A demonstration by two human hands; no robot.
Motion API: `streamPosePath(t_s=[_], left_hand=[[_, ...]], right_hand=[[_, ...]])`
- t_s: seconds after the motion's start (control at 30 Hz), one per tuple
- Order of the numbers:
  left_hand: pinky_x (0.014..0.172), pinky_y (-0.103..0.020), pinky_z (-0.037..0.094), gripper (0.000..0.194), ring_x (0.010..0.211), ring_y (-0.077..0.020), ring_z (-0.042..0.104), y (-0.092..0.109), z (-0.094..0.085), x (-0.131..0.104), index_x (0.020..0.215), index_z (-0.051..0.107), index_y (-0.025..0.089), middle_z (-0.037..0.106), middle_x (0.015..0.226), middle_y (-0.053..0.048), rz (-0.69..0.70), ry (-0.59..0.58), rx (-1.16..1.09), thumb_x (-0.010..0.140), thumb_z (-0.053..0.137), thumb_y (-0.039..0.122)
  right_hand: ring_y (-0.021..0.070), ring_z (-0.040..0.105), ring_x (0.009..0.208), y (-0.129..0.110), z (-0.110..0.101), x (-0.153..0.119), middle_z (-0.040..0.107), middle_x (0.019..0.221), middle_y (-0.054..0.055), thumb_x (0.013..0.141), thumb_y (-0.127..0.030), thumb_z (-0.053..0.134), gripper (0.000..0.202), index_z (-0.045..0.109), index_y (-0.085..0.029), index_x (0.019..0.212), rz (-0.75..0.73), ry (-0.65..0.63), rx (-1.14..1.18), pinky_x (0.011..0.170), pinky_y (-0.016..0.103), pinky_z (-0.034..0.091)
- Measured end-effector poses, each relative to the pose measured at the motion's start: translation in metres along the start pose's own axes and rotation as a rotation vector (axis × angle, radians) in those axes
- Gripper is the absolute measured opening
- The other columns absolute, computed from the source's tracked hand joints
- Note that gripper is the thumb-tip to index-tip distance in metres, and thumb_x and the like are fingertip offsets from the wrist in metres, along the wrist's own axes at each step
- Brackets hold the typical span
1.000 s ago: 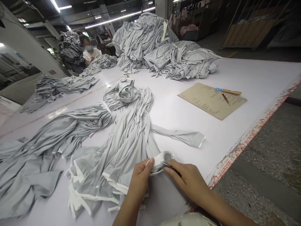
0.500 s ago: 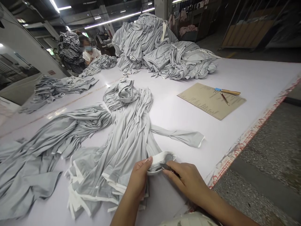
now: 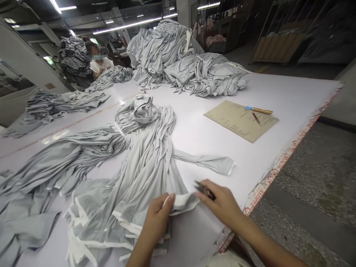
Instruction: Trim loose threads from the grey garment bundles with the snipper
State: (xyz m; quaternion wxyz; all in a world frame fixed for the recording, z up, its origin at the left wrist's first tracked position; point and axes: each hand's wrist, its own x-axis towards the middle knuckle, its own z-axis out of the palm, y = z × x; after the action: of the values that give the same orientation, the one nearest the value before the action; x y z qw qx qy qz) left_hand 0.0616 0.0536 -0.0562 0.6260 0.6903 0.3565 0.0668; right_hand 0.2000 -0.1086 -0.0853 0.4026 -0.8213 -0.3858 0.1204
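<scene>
Near the bottom centre, my left hand (image 3: 160,215) pinches the white-edged end of a grey garment (image 3: 182,202). On its right, my right hand (image 3: 218,202) is closed around small dark snips (image 3: 205,190), whose blades point up and left above the cloth. The fingertips of that hand touch the right end of the same white edge. The garment runs back to a long gathered bundle of grey cloth (image 3: 147,152), with several white-trimmed ends fanned out at its near side. One narrow grey piece (image 3: 217,164) sticks out to the right.
A brown card (image 3: 230,120) lies on the white table (image 3: 292,96) under a wooden-handled tool (image 3: 260,110) and a pen (image 3: 256,118). Large grey cloth piles (image 3: 169,48) stand at the back. More cloth (image 3: 63,148) spreads leftward. A masked person (image 3: 98,63) is behind the table.
The snips have come up off the cloth, and the white edge is now stretched flatter between my hands instead of looped. The view has shifted slightly.
</scene>
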Motion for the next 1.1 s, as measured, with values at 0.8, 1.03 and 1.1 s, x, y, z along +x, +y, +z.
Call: streamPosePath(t_s=[0.8,1.03,1.1], left_hand=[[0.078,-0.045,0.043,0.016,0.091,-0.0306,0.056,-0.01,0.01,-0.009,0.092,0.061,0.016,0.063,0.096,-0.013,0.481,-0.024,0.91,0.088,0.047,0.024],[0.077,-0.04,0.048,0.023,0.089,-0.0264,0.058,-0.017,0.068,0.003,0.103,0.05,0.015,0.061,0.095,-0.012,0.568,-0.147,0.719,0.081,0.057,0.02],[0.07,-0.034,0.048,0.006,0.079,-0.0217,0.057,-0.016,0.067,0.004,0.089,0.047,0.019,0.058,0.083,-0.006,0.585,-0.158,0.666,0.084,0.05,0.017]], right_hand=[[0.0299,0.064,0.083,0.067,-0.018,-0.017,0.069,0.1,0.011,0.082,-0.042,0.055,0.034,0.064,-0.02,0.106,0.284,-0.063,0.017,0.07,0.037,0.047],[0.0169,0.053,0.065,0.027,0.002,-0.017,0.054,0.069,-0.002,0.088,-0.036,0.048,0.019,0.057,-0.021,0.081,0.107,-0.196,0.244,0.059,0.025,0.042],[0.0157,0.051,0.067,0.017,0.0,-0.02,0.051,0.071,-0.002,0.089,-0.035,0.047,0.018,0.055,-0.02,0.081,0.075,-0.202,0.312,0.059,0.023,0.041]])
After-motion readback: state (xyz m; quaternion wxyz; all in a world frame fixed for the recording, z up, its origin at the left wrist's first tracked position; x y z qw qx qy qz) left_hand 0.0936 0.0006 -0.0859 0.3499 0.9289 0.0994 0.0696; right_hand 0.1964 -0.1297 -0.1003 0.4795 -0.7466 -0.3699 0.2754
